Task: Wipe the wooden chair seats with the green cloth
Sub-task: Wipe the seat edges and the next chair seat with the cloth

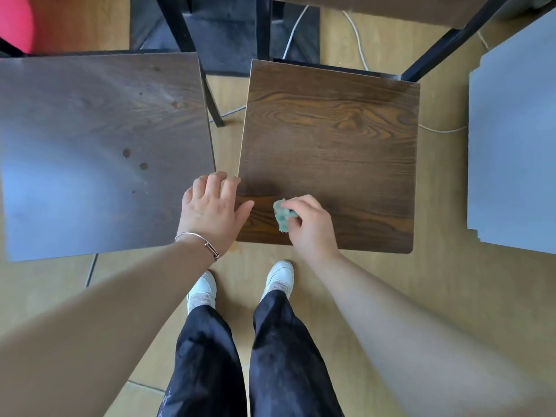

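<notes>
Two dark wooden chair seats stand side by side below me. The right seat (331,139) shows clear wood grain. My right hand (310,227) grips a small bunched green cloth (282,215) and holds it down on this seat's near left part. My left hand (212,206) rests on the seat's left edge, fingers spread and fairly straight, thumb lying on the wood. The left seat (99,139) carries several small spots and a pale glare.
Black chair legs (213,106) and white cables (358,40) lie on the tan floor beyond the seats. A grey panel (511,139) stands at the right. A table edge (391,7) is at the top, something pink (15,22) at top left. My white shoes (204,290) stand close to the seats.
</notes>
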`<state>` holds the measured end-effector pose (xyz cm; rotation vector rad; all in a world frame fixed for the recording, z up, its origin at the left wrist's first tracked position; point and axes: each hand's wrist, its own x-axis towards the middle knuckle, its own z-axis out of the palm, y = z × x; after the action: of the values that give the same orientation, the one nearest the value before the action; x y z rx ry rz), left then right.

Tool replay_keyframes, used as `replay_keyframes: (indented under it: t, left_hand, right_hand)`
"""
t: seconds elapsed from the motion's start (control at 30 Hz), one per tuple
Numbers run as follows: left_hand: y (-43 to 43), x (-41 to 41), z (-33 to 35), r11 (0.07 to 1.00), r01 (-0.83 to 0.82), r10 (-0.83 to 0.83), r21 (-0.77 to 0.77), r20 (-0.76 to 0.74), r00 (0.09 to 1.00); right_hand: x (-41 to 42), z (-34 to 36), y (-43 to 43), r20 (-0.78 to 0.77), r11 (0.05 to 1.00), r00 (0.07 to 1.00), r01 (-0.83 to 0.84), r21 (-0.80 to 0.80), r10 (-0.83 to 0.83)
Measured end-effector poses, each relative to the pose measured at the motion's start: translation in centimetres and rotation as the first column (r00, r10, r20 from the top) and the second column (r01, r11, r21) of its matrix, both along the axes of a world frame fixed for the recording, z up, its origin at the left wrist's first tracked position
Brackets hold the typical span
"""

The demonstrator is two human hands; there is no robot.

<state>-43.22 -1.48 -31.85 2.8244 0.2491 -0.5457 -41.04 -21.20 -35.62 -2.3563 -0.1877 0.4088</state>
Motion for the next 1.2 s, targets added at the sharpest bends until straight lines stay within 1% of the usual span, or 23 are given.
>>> replay_keyframes:
  t: [0.07,0.17,0.23,0.33,0.43,0.53,0.67,0.73,0.77,0.8,0.83,0.9,0.97,1.0,1.07,1.13,1.2]
  left_hand:
    - [0.7,-0.1,-0.1,1.000,-0.003,0.003,0.013,-0.007,1.000]
    - [1.5,-0.2,-0.4,0.999,-0.036,0.036,0.030,-0.027,0.999]
    - [1.8,-0.3,-0.5,0.998,-0.048,0.049,0.035,-0.030,0.998]
    - [2.1,-0.4,-0.5,0.998,-0.037,0.038,0.045,-0.026,0.999]
    - [2.5,-0.6,-0.3,0.999,-0.025,0.026,0.038,-0.029,0.999]
    - [3.0,-0.9,-0.1,0.999,-0.030,0.031,0.026,-0.027,0.999]
    - [3.4,-1.7,0.0,1.000,-0.016,0.018,0.026,-0.056,0.998]
    - [3.5,-2.2,-0.1,0.999,0.006,-0.003,0.036,-0.087,0.996]
    - [3.5,-2.4,-0.2,0.999,0.014,-0.010,0.040,-0.096,0.995]
    - [3.5,-2.6,-0.3,0.999,0.021,-0.016,0.042,-0.101,0.995]
    - [3.6,-2.8,-0.3,0.999,0.027,-0.022,0.043,-0.102,0.995]
    - [3.8,-3.0,-0.4,0.999,0.033,-0.029,0.037,-0.100,0.995]
    - [3.9,-3.0,-0.6,0.998,0.047,-0.042,0.044,-0.108,0.993]
    - [3.9,-2.9,-0.8,0.998,0.053,-0.048,0.046,-0.110,0.993]
    - [3.8,-2.8,-1.0,0.997,0.060,-0.055,0.045,-0.107,0.993]
    - [3.5,-2.8,-1.1,0.996,0.075,-0.070,0.041,-0.102,0.992]
    - [3.2,-2.7,-0.9,0.996,0.084,-0.080,0.037,-0.092,0.993]
  right_hand:
    - [3.2,0.6,0.1,0.052,0.999,0.999,0.006,-0.042,-0.004]
    - [9.1,0.4,1.9,0.068,0.990,0.998,0.017,-0.140,-0.008]
    - [12.3,0.0,3.7,0.060,0.983,0.997,-0.038,-0.181,0.050]
    - [14.4,-0.3,6.3,0.016,0.957,0.981,-0.187,-0.223,0.195]
    - [12.6,-0.4,7.6,0.003,0.914,0.933,-0.352,-0.201,0.360]
    - [7.7,-0.5,6.9,-0.012,0.859,0.865,-0.500,-0.107,0.502]
    - [1.2,-0.8,3.6,0.013,0.802,0.804,-0.593,-0.071,0.595]
    - [0.5,-0.6,3.2,-0.044,0.779,0.783,-0.621,-0.088,0.620]
    - [0.7,-0.4,3.2,-0.085,0.784,0.789,-0.615,-0.089,0.609]
    - [1.2,-0.1,3.1,-0.104,0.812,0.815,-0.578,-0.082,0.569]
    - [2.0,0.0,2.5,-0.094,0.862,0.864,-0.501,-0.073,0.494]
    - [3.8,0.2,-0.1,-0.016,0.955,0.960,-0.281,-0.099,0.281]
    - [5.7,0.3,-3.6,0.022,0.970,0.992,-0.115,-0.212,0.123]
    - [6.3,0.4,-5.0,0.018,0.964,0.997,-0.074,-0.256,0.081]
    - [6.7,0.2,-5.9,0.018,0.958,0.999,-0.030,-0.286,0.036]
    - [5.5,-0.1,-4.4,0.019,0.966,1.000,-0.013,-0.258,0.019]
    - [2.8,-0.4,-1.9,0.006,0.981,0.996,-0.085,-0.176,0.087]
